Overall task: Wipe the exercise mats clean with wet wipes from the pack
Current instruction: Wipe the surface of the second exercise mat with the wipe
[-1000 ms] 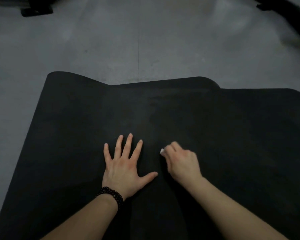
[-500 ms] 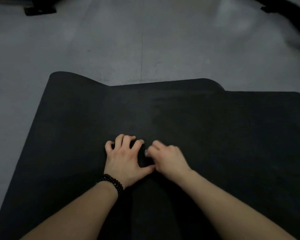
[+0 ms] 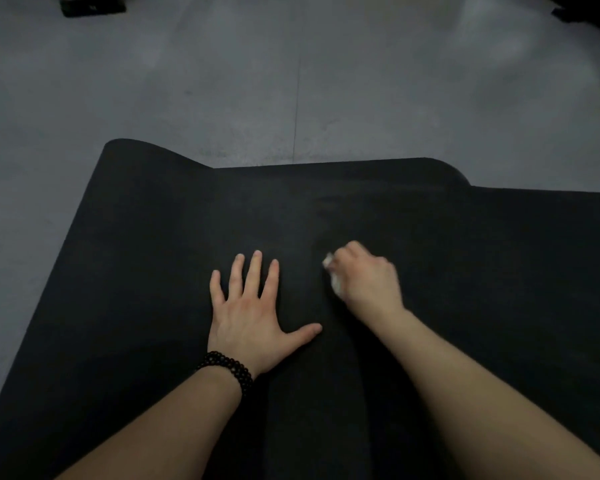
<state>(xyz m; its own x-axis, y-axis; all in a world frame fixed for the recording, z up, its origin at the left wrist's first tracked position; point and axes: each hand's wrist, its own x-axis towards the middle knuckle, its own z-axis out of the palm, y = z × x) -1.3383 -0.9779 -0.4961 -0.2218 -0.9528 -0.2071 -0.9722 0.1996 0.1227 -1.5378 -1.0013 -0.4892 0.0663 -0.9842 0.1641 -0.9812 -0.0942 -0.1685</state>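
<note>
The white wipe (image 3: 331, 277) is bunched in the curled right hand (image 3: 368, 278), pressed on the black mat (image 3: 465, 271). The left hand (image 3: 253, 313) lies flat beside it, fingers spread. The mat's far edge is just ahead; it runs long toward the person, with most room right.

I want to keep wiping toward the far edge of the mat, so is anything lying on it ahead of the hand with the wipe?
Nothing visible does. The right hand holds the wet wipe against the black mat, and the stretch beyond it to the far edge is bare. The left hand lies flat off to the side, apart from that path.
</note>
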